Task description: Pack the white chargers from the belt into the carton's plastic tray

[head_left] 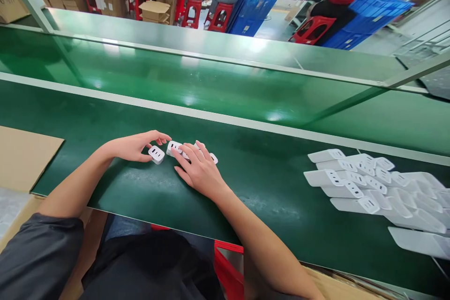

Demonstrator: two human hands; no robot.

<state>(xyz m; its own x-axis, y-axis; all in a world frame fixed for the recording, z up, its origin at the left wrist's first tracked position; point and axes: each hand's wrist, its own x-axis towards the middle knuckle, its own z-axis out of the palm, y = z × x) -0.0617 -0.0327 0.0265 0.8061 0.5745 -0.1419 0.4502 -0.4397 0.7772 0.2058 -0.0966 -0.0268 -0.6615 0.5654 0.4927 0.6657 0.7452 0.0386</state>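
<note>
Just at the fingertips of my left hand (pixel 138 146) is a small white charger (pixel 156 154) with dark ports, between its thumb and fingers. The index finger reaches toward a second white charger (pixel 173 147). My right hand (pixel 200 168) lies with fingers spread over that charger and a few other white pieces, which it partly covers. One white end (pixel 214 158) sticks out on its right side. All of these rest on the dark green tabletop (pixel 147 192).
Several white chargers and casings (pixel 365 183) lie grouped at the right. A cardboard sheet (pixel 24 154) sits at the left edge. Beyond a white rail (pixel 211 115) runs a green belt (pixel 218 84). People on red stools and blue crates (pixel 253 7) are behind.
</note>
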